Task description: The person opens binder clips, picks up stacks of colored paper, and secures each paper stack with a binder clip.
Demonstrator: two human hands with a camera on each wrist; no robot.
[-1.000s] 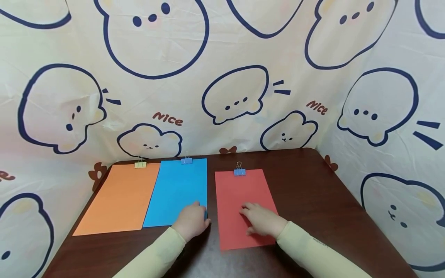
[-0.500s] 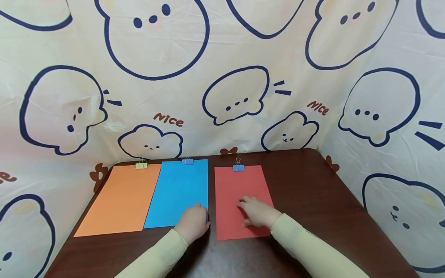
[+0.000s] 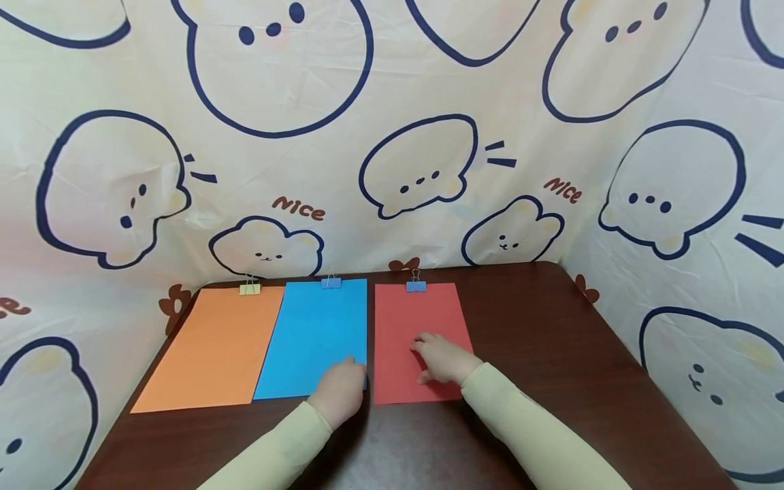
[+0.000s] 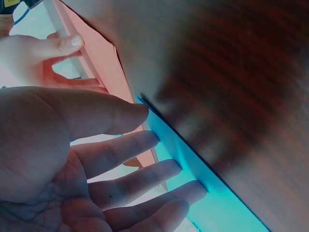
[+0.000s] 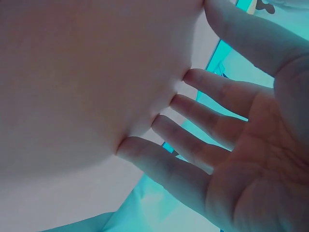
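A red sheet of paper (image 3: 395, 320) with a blue binder clip (image 3: 416, 286) at its top edge lies on the table. My right hand (image 3: 446, 359) rests its fingertips on its surface; in the right wrist view the fingers (image 5: 188, 147) are spread and nearly straight against the paper. To the left lies a blue sheet (image 3: 321, 327), with another blue binder clip (image 3: 331, 283) at the top. At this sheet's lower right corner my left hand (image 3: 339, 393) touches it with extended fingertips. The left wrist view shows the thumb (image 4: 130, 116) near that corner.
An orange sheet (image 3: 208, 347) with a pale yellow binder clip (image 3: 250, 289) lies left of the blue one, their edges meeting. A narrow strip of dark wooden table (image 3: 527, 333) separates blue from red. Behind stands a cartoon-printed cloth (image 3: 422, 235).
The red sheet has slid away from me and slightly left under my right hand, closing toward the blue sheet. Its top now sits about level with the blue sheet's top. My left hand stays put.
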